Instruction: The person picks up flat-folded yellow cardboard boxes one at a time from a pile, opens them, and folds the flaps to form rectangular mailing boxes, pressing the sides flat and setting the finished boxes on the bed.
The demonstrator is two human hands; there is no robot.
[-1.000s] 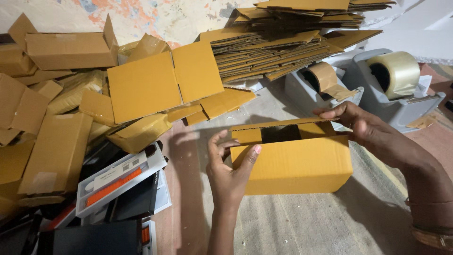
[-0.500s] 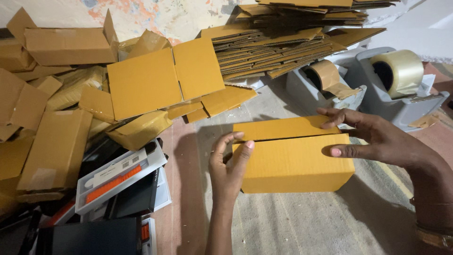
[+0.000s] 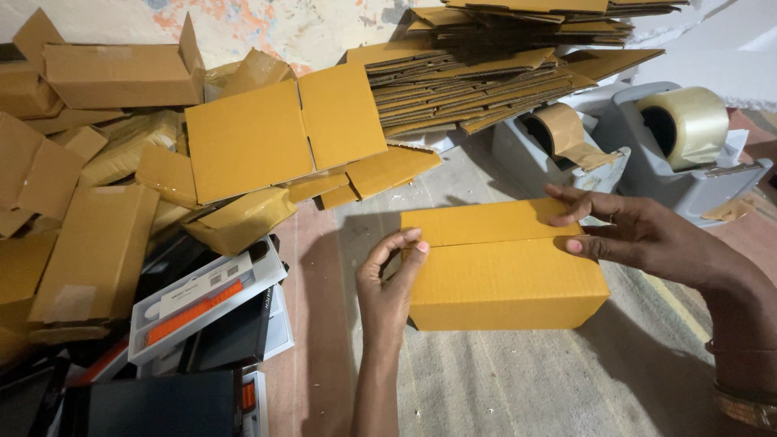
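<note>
Cardboard box | long axis left-right | hands at both ends

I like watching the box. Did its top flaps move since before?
Yes. The box's top flaps folded down shut; beside the grey tape dispenser it stays put.

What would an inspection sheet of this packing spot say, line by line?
Surface: striped mat on a reddish floor.
Job's things: yellow box, top flaps folded shut, unsealed as far as seen.
Clutter: loose boxes at left; flat cardboard stack behind; product packs lower left.
Grips: left hand against the box's left end; right hand pressing the flaps.
Cables: nothing seen.
Surroundings: two tape dispensers, one brown roll, one clear; peeling wall.
</note>
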